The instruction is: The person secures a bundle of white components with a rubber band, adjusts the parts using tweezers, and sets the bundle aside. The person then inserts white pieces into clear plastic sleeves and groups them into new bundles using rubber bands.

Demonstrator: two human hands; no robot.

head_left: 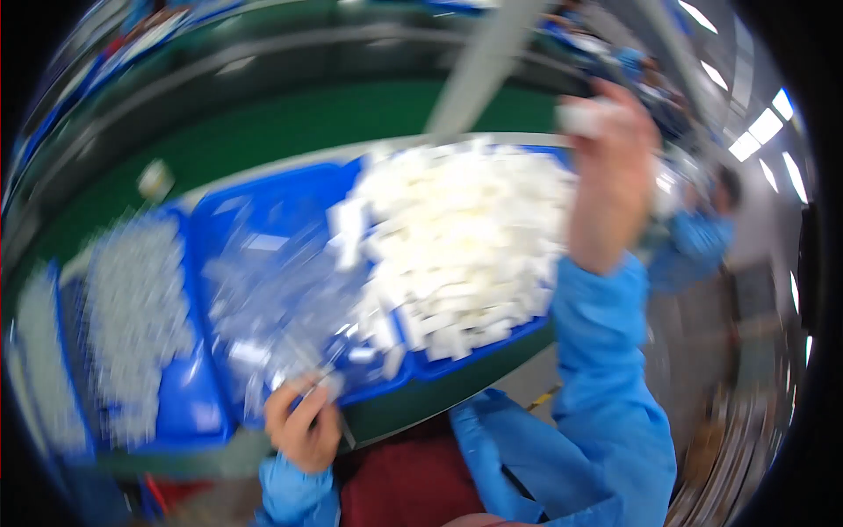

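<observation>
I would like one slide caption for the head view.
Right hand holds up a white piece; left hand is at a blue tray of clear plastic.

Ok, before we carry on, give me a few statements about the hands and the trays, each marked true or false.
1. The right hand is raised, with a white item at its fingertips. True.
2. The left hand is on the heap of white pieces. False: it is at the near side of the clear plastic.
3. The white pieces lie to the right of the clear plastic. True.
4. The small item on the green surface, beyond the blue trays, is red. False: it is pale, though blurred.
</observation>
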